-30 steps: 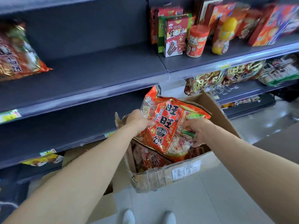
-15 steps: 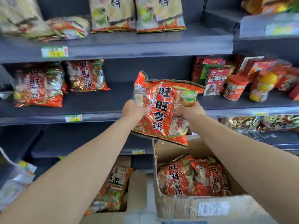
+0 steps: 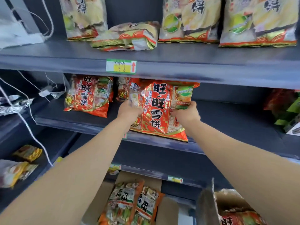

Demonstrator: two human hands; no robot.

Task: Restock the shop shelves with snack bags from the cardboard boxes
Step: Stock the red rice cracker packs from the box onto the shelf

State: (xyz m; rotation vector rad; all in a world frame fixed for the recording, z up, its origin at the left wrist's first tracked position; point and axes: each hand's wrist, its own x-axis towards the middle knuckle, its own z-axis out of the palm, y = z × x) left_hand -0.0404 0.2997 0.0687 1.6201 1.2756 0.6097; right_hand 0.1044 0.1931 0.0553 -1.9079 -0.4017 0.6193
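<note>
Placement step: left hand and right hand each grip one side edge of the red snack bag, fingers curled round it. Its bottom edge sits at the front lip of the middle shelf. Slide it back, upright and label forward, level with the standing bag on the left. Release both sides together.
</note>
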